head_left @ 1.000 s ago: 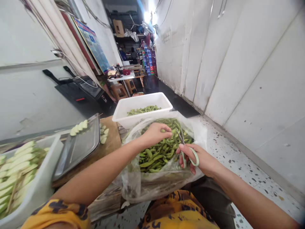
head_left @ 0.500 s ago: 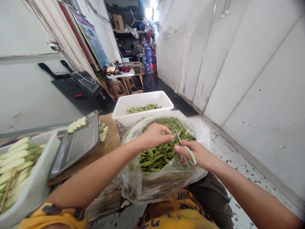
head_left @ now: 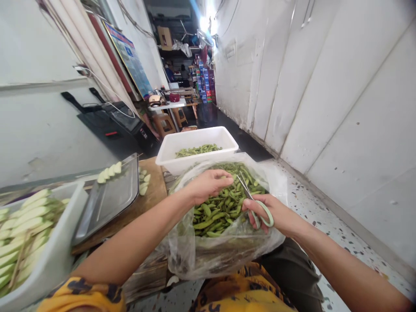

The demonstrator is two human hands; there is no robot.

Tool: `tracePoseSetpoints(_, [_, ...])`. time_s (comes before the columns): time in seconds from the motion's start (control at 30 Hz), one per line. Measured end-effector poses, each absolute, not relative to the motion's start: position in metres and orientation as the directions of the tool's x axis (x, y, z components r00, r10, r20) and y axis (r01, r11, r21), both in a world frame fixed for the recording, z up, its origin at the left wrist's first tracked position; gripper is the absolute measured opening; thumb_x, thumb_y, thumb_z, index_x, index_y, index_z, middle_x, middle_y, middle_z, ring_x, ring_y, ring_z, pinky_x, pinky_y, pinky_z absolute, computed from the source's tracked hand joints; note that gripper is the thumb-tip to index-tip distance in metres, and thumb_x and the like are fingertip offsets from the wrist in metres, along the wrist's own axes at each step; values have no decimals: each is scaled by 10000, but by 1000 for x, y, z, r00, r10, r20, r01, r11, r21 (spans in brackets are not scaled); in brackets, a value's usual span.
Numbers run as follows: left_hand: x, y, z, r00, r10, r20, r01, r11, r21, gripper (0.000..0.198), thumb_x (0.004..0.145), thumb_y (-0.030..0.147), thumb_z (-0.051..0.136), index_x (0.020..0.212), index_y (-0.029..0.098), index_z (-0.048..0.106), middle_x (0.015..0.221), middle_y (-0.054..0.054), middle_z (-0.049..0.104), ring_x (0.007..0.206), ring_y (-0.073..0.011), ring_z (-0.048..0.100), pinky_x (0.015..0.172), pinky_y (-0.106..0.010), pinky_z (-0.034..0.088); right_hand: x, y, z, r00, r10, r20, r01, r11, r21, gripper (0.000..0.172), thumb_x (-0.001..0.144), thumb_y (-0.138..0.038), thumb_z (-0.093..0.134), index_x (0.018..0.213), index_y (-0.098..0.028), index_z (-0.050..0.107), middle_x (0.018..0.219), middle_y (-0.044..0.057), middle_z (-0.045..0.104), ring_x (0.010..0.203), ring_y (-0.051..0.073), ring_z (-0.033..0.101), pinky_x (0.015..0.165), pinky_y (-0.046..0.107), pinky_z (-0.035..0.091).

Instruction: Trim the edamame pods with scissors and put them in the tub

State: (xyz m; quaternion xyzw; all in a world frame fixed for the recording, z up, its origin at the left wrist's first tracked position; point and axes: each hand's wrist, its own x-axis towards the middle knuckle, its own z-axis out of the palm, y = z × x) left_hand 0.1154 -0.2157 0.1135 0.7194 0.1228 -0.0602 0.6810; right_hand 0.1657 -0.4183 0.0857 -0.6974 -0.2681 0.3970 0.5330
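My right hand is closed around a pair of scissors, its fingers in the pale green handles. The slim blades point up and left, a little apart at the tips. My left hand hovers just left of the blades with thumb and fingertips pinched together. What sits in that pinch is too small to make out. Below both hands lies a heap of green edamame pods in an opened clear plastic bag. Beyond the bag, a white plastic tub holds more pods.
On the left, a metal tray with skewered pale green slices rests on a wooden board. A white bin of sliced, skewered vegetables stands nearer. A wall runs along the right. Stools and a small table stand farther back.
The scissor blades have parted slightly, and my right hand has shifted a little down and right. My left hand has drawn slightly left, away from the blades. The whole view has shifted slightly.
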Motion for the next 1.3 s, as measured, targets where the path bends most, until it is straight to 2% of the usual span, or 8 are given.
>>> tracePoseSetpoints(0.1, [117, -215, 112, 957, 53, -287, 275, 163, 948, 257, 707, 324, 710, 691, 135, 537, 512, 72, 376, 407, -15, 242, 383, -153, 141, 163, -418, 86, 540, 797, -271, -130, -239, -962, 551, 748, -686, 579, 827, -141, 598, 562, 0, 563, 470, 108, 501, 335, 176, 377])
tracePoseSetpoints(0.3, [115, -230, 115, 947, 198, -254, 196, 269, 943, 94, 676, 132, 584, 658, 129, 492, 723, -59, 631, 391, 2, 324, 337, -131, 108, 155, -412, 86, 524, 818, -239, -160, -180, -970, 538, 758, -660, 591, 834, -128, 605, 584, 8, 568, 482, 106, 511, 323, 166, 381])
tracePoseSetpoints(0.57, [107, -243, 111, 951, 153, -268, 194, 379, 905, 117, 681, 137, 566, 596, 133, 485, 520, 8, 526, 334, 8, 276, 316, -123, 105, 148, -401, 86, 582, 788, -201, -204, -97, -974, 525, 742, -676, 592, 806, -155, 571, 564, -2, 563, 496, 120, 541, 310, 166, 387])
tracePoseSetpoints(0.77, [100, -251, 115, 935, 219, -280, 161, 443, 882, 176, 671, 123, 573, 579, 149, 426, 552, -7, 575, 336, 9, 319, 326, -115, 136, 148, -400, 87, 602, 781, -170, -162, -89, -983, 504, 759, -658, 587, 806, -156, 580, 566, -12, 566, 460, 100, 507, 318, 173, 396])
tracePoseSetpoints(0.97, [96, -254, 112, 924, 219, -312, 197, 427, 883, 172, 672, 118, 554, 590, 154, 407, 576, -10, 583, 344, 9, 288, 333, -125, 142, 152, -403, 85, 607, 748, -268, -175, -203, -963, 441, 740, -592, 652, 693, -161, 574, 423, -54, 473, 345, 62, 406, 280, 142, 238])
tracePoseSetpoints(1.07, [106, -239, 118, 913, 338, -229, 118, 317, 941, 115, 658, 122, 544, 638, 151, 435, 652, -28, 600, 382, -9, 336, 347, -144, 149, 153, -410, 86, 562, 778, -280, -207, -195, -959, 458, 763, -613, 615, 730, -157, 590, 457, -38, 502, 380, 78, 440, 297, 150, 281])
tracePoseSetpoints(1.23, [147, -166, 141, 719, 689, 95, -101, -32, 994, 159, 684, 96, 497, 793, 192, 431, 704, 16, 558, 464, -62, 409, 440, -176, 254, 150, -429, 87, 553, 799, -236, -232, -124, -965, 486, 808, -626, 558, 816, -143, 607, 553, -3, 552, 472, 102, 497, 352, 165, 372])
tracePoseSetpoints(1.3, [163, -139, 149, 680, 661, 318, 140, -542, 828, 195, 669, 79, 548, 831, 176, 501, 768, -25, 596, 634, -131, 540, 592, -243, 396, 148, -437, 88, 568, 791, -225, -224, -115, -968, 483, 811, -617, 564, 838, -138, 612, 570, 4, 558, 483, 102, 500, 363, 167, 387])
